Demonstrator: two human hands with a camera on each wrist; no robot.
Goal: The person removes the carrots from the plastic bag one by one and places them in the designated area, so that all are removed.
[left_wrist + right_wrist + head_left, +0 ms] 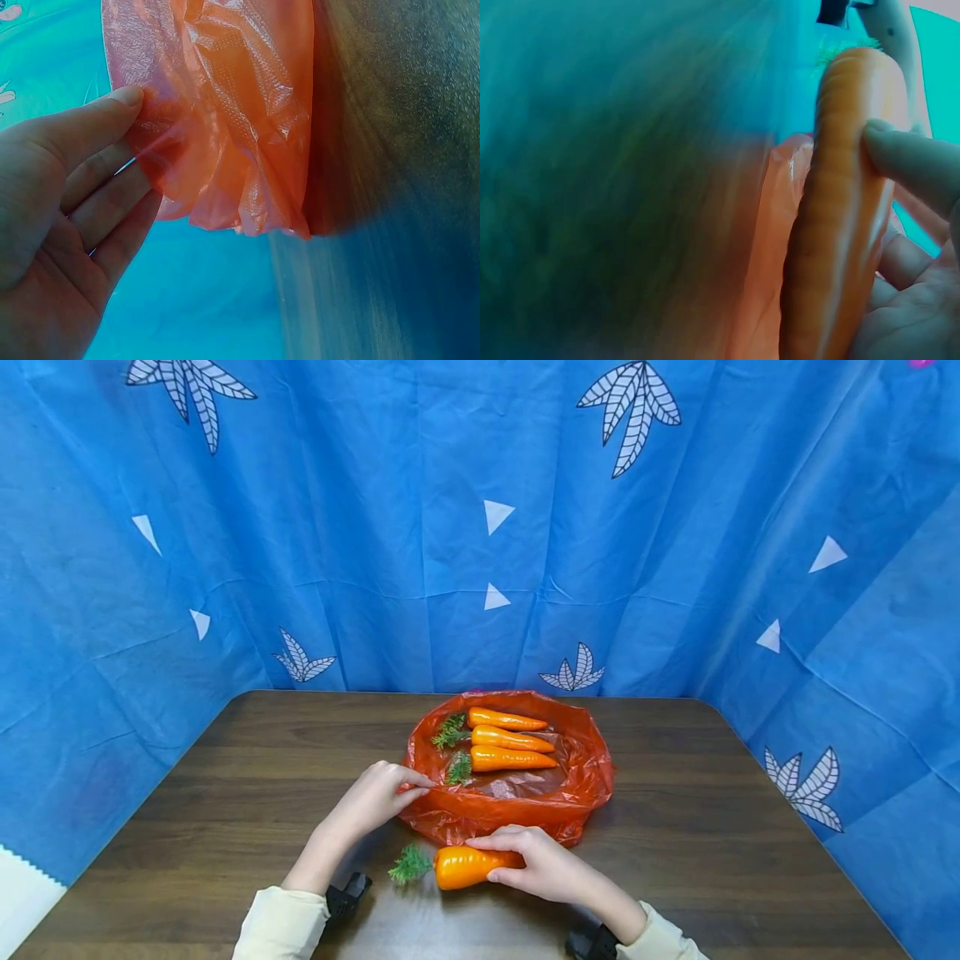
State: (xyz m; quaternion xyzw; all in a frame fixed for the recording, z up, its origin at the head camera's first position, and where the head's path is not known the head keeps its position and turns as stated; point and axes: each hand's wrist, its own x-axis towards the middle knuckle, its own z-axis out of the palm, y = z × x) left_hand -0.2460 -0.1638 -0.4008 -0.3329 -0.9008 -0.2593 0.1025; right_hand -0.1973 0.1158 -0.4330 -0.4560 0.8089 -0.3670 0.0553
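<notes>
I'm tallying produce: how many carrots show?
4: far carrot, middle carrot, near carrot in the red plastic bag; another carrot in the right hand. The bag may hide more.

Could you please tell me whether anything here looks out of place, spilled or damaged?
Nothing stands out as spilled or damaged. Three carrots lie side by side in the red plastic bag; the fourth carrot is outside, but held in the right grip. The bag's crumpling looks ordinary for thin plastic.

The bag (487, 814) looks crinkly, shiny plastic from here, the carrots (512, 739) glossy, the table (315, 735) wood-grained, the curtain (375, 527) creased cloth.
</notes>
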